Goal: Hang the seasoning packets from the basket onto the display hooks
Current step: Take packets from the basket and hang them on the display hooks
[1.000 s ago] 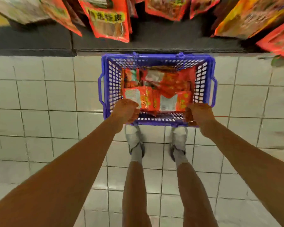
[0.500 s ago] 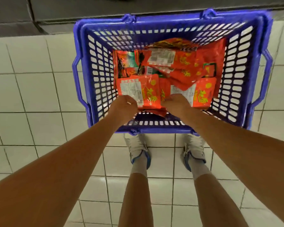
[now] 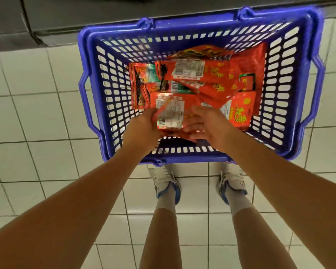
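A blue plastic basket (image 3: 97,90) stands on the tiled floor in front of my feet. Several red seasoning packets (image 3: 217,74) lie jumbled inside it. Both my hands are inside the basket at its near end. My left hand (image 3: 142,127) grips the left edge of a red packet (image 3: 169,113) whose white label faces up, lifted a little off the pile. My right hand (image 3: 206,123) holds the same packet's right side, fingers spread along and under it. The display hooks are out of view.
A dark base of the shelf unit (image 3: 66,16) runs along the top edge, just behind the basket. White floor tiles (image 3: 37,117) surround the basket. My two feet in white shoes (image 3: 166,183) stand right behind its near rim.
The view dropped from the hanging packets to the basket, which now looks closer. Both hands moved from the basket's near rim onto one packet and raised it slightly.
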Tool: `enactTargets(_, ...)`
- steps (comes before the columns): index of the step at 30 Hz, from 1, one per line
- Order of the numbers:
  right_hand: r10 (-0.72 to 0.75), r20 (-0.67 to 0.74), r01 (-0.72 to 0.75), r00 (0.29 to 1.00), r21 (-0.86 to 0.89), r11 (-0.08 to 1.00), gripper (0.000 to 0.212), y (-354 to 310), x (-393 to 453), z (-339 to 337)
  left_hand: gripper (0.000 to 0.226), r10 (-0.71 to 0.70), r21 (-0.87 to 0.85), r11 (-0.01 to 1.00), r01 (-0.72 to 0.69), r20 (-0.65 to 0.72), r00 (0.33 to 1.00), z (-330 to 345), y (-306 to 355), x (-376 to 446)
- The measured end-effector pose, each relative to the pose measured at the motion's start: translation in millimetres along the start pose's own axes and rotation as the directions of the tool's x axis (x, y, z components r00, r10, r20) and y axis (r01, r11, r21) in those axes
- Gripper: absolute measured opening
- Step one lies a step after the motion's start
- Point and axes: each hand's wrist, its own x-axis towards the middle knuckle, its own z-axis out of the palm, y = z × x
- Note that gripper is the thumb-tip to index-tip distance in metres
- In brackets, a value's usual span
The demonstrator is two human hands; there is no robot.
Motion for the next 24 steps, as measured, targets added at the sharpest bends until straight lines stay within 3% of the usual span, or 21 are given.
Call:
enactTargets(1,-0.045,-0.082,0.025,0.996,-0.234,0.972,0.016,1,3,-7,0.023,-0.024,-0.031,0.999,0.023,-0.023,0.999,-2,1,1)
enactTargets(2,-0.114,-0.094,0.043,0.989,-0.556,0.830,0.020,5,7,-14,0.022,-0.048,-0.053,0.998,0.046,-0.033,0.998,-3,0,3)
enactTargets(3,-0.127,-0.025,0.057,0.992,-0.796,0.603,0.025,10,10,-16,0.022,-0.071,-0.071,0.995,0.070,-0.022,0.997,-3,-3,5)
enactTargets(4,-0.088,0.056,0.086,0.995,-0.912,0.400,0.029,16,13,-16,0.021,-0.091,-0.082,0.993,0.090,0.001,0.996,-2,-7,5)
enactTargets(5,-0.046,0.099,0.108,0.994,-0.948,0.298,0.032,21,14,-15,0.020,-0.104,-0.079,0.991,0.106,0.031,0.994,-1,-10,6)
enactTargets(12,-0.137,0.164,0.182,0.977,-0.974,0.132,0.022,34,29,0,0.030,-0.142,-0.053,0.987,0.150,0.128,0.981,-2,-24,-4)
enactTargets(16,-0.314,0.139,0.252,0.939,-0.899,0.358,0.021,21,14,-2,0.026,-0.149,-0.078,0.984,0.161,0.139,0.979,-12,-22,-8)
enactTargets(19,-0.381,0.153,0.300,0.912,-0.881,0.365,0.019,6,5,-6,0.023,-0.155,-0.086,0.982,0.167,0.130,0.979,-18,-15,-5)
enactTargets(22,-0.244,0.191,0.252,0.951,-0.934,0.252,0.021,5,3,-6,0.022,-0.183,-0.107,0.975,0.195,0.113,0.977,-19,-7,-4)
enactTargets(24,-0.093,0.189,0.198,0.978,-0.975,0.105,0.033,17,7,-3,0.022,-0.193,-0.115,0.972,0.205,0.108,0.975,-16,-6,-5)
